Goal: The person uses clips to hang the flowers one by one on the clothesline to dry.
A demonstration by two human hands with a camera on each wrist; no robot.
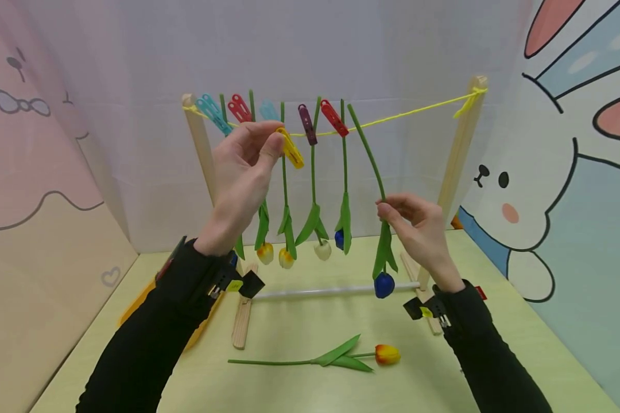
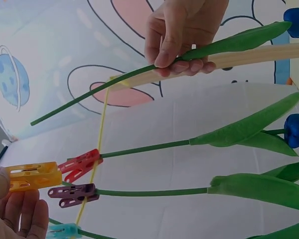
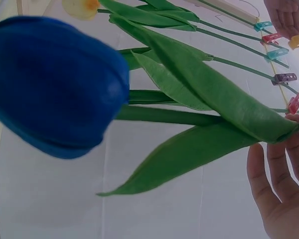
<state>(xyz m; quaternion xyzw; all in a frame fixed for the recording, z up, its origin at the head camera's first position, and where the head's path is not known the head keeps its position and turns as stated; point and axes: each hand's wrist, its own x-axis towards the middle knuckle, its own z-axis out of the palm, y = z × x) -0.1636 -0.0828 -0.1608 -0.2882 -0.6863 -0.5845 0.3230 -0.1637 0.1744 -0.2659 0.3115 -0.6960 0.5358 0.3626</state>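
Between thumb and fingers, my left hand (image 1: 248, 166) pinches a yellow clothespin (image 1: 291, 150) in front of the yellow string (image 1: 392, 117). My right hand (image 1: 415, 226) pinches the stem of a blue tulip (image 1: 384, 285), whose bloom hangs down and whose stem end leans up beside the string. Left of it, several tulips hang bloom-down from the string on clothespins, among them a red one (image 1: 334, 119) and a purple one (image 1: 307, 125). In the right wrist view the held blue bloom (image 3: 60, 87) fills the left side.
A red-yellow tulip (image 1: 387, 354) lies on the table (image 1: 289, 390) in front of the rack. Two wooden posts (image 1: 462, 143) hold up the string, with a white rod (image 1: 336, 291) low between them. An orange tray (image 1: 136, 304) is partly hidden behind the left forearm.
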